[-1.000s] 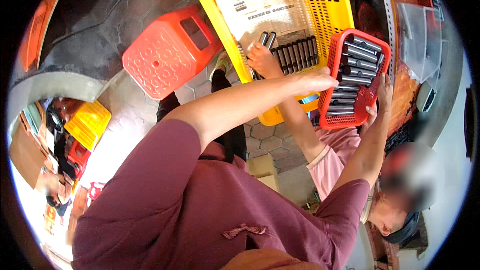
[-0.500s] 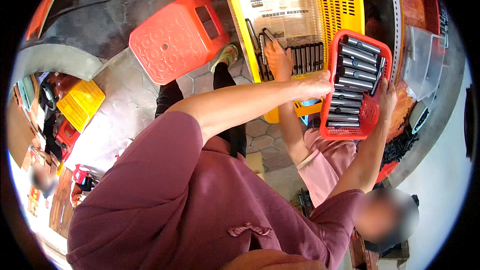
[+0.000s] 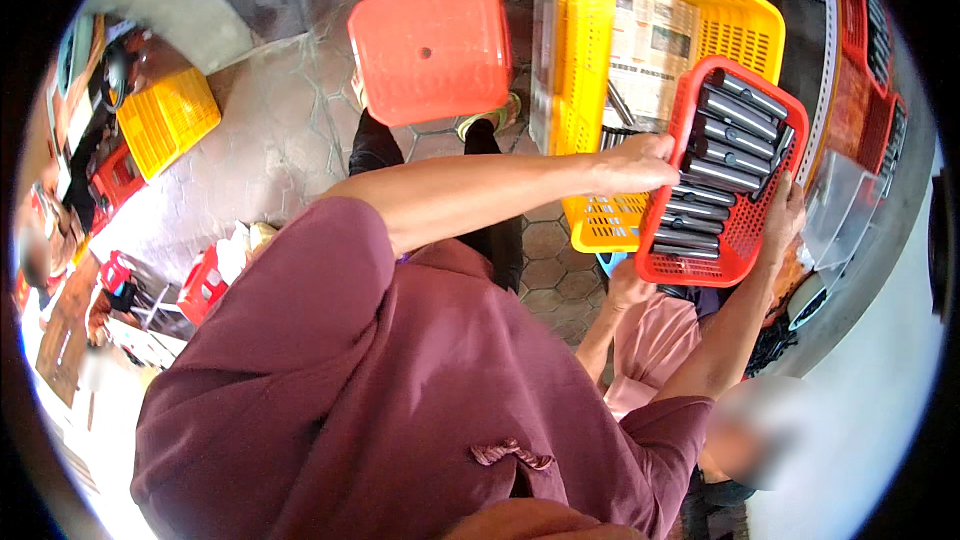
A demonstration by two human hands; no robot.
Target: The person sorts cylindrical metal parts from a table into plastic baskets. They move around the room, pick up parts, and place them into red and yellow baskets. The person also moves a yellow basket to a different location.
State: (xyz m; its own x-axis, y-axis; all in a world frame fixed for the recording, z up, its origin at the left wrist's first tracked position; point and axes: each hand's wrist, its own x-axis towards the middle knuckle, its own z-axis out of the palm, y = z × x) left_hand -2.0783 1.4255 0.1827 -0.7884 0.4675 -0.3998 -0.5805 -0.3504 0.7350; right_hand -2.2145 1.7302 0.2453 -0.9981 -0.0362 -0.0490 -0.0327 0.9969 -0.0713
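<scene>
I hold a red plastic basket (image 3: pixel 742 238) by its two long sides, tilted so its inside shows. Several dark, shiny metal tubes (image 3: pixel 725 152) lie across it in rows, and one rests lengthwise along the right side. My left hand (image 3: pixel 640 162) is closed on the left rim, its fingers partly hidden. On the right side, my right hand (image 3: pixel 786 208) grips the basket wall. Behind the basket stands a yellow crate (image 3: pixel 590 70) lined with newspaper (image 3: pixel 655 35); some dark tubes inside it are partly covered by my left hand and the basket.
A co-worker's hand (image 3: pixel 628 285) is below the basket, beside a pink sleeve (image 3: pixel 640 340). A red stool (image 3: pixel 430 50) stands left of the crate. Clear plastic bins (image 3: pixel 840 205) and red baskets (image 3: pixel 865 30) are at the right. Another yellow crate (image 3: pixel 170 120) lies far left.
The co-worker's hand has left the yellow crate and drawn back below the basket. My view has shifted, so stool and crate appear farther right. Both my hands still hold the basket.
</scene>
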